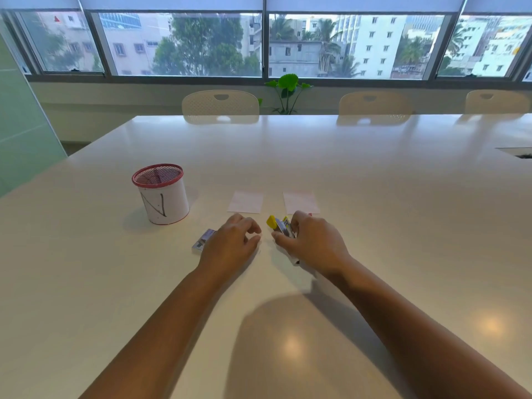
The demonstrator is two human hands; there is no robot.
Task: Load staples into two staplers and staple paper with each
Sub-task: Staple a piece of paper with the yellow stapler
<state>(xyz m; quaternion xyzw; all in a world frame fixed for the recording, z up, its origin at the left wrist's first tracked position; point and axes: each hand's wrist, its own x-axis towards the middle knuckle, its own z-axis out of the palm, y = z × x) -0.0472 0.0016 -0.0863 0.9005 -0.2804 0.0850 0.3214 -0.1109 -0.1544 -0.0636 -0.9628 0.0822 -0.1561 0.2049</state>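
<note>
While the right hand [312, 240] is gripping the yellow stapler [280, 227] on the tabletop [345, 174] near two paper slips [246, 201], the left hand [233, 243] is hovering with fingers loosely curled, holding nothing I can see; fumbled staples could scatter.

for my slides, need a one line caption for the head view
Right hand holds a yellow stapler on the table; left hand beside it.

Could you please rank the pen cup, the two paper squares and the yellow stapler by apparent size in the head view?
1. Pen cup.
2. Left paper square and right paper square: alike, unranked.
3. Yellow stapler, partly hidden by the right hand.
</note>
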